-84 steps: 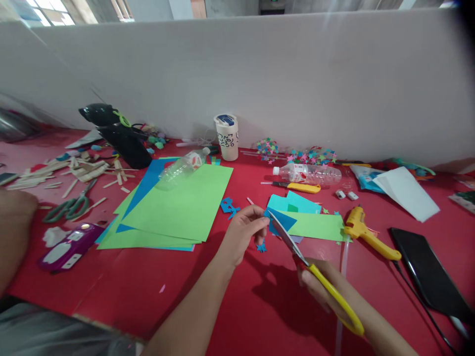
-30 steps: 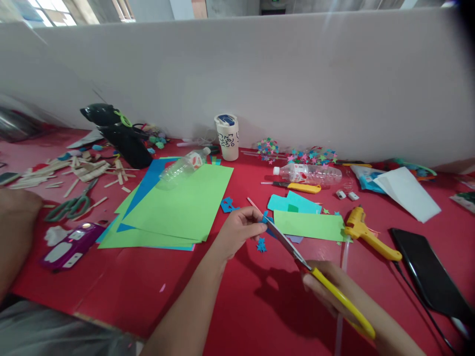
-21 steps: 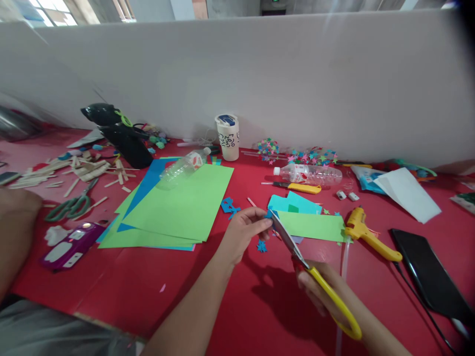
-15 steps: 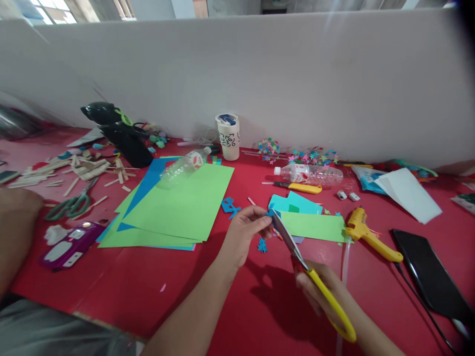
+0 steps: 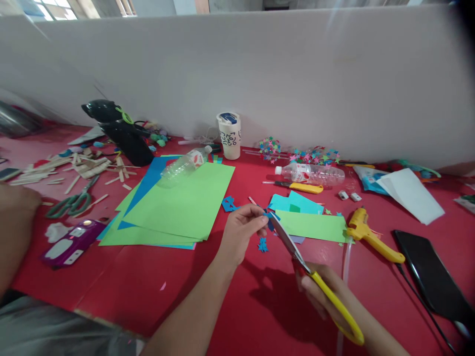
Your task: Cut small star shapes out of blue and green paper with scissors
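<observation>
A small piece of blue paper [image 5: 272,222] is pinched between the thumb and fingers of my left hand [image 5: 243,230]. My right hand [image 5: 319,287] grips yellow-handled scissors [image 5: 293,249], whose blade tips meet the blue paper right beside my left fingertips. Just below lies a small pile of blue paper cutouts [image 5: 263,244] on the red table [image 5: 208,301]. More blue cut paper [image 5: 229,203] rests behind my left hand. Beyond the scissors is a light green paper strip [image 5: 315,226], with turquoise paper [image 5: 297,202] partly under it.
On the right are a yellow glue gun [image 5: 371,237] and a black phone [image 5: 432,274]. Green sheets [image 5: 181,202] bear a plastic bottle [image 5: 185,167] on the left. A box cutter [image 5: 306,188] lies behind the strip. Another person's arm [image 5: 17,227] reaches in at far left.
The scissor handles have shifted slightly right and down, and the blades look closer together at the paper. My left hand keeps its pinch with little movement.
</observation>
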Motion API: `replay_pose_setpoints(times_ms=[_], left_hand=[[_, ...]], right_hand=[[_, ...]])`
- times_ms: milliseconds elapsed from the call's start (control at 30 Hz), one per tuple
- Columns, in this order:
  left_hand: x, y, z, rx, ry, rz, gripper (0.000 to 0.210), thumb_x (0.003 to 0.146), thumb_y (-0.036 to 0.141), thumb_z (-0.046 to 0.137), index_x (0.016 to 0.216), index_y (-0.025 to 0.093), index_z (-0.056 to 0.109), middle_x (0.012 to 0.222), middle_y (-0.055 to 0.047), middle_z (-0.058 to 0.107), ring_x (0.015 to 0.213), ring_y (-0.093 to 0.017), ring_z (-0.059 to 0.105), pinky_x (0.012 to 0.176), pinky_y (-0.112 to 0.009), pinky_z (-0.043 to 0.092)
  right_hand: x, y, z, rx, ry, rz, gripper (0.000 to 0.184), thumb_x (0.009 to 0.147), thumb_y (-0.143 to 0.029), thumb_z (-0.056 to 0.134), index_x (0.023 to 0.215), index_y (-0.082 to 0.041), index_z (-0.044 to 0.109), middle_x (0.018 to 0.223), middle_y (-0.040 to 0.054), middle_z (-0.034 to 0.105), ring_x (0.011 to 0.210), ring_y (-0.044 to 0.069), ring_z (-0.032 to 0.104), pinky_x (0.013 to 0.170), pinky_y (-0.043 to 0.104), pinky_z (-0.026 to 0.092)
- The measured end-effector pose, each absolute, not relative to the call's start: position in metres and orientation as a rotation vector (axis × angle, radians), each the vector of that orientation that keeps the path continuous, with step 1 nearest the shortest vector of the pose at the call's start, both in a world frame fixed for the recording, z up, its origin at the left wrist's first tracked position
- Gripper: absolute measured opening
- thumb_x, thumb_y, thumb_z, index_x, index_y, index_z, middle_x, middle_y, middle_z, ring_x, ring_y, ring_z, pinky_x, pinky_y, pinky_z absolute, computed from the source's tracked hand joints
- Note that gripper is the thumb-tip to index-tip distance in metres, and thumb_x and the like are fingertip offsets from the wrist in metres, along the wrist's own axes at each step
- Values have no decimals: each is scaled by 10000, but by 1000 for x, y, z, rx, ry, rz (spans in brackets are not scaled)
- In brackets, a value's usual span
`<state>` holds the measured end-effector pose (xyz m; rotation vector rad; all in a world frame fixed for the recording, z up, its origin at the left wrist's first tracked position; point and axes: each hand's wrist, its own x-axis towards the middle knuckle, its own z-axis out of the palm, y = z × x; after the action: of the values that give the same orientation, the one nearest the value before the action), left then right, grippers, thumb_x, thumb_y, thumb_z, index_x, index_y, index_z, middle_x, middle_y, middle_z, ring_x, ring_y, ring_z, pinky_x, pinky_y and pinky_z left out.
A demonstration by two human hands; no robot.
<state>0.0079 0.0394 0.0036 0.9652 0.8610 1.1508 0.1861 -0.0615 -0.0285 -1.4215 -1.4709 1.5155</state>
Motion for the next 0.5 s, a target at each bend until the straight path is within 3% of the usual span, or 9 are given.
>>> replay_pose_setpoints(times_ms=[133, 500], left_hand=[[4, 42, 5, 949, 860, 1064, 82, 632, 179, 652, 650, 142, 581, 513, 38, 560, 437, -61, 498, 453, -180, 400], [2, 44, 7, 971, 904, 991, 89, 620, 189, 648, 629, 142, 574, 486, 45, 547, 410, -56, 473, 427, -180, 376]], right_hand=[[191, -59, -21, -1324, -1576, 1526, 500, 795, -671, 371, 638, -197, 375, 395, -81, 350, 325, 47, 270, 356, 211, 179], [196, -58, -21, -1380, -1634, 1565, 478, 817, -651, 358, 649, -204, 348, 419, -85, 333, 322, 46, 293, 330, 199, 193]])
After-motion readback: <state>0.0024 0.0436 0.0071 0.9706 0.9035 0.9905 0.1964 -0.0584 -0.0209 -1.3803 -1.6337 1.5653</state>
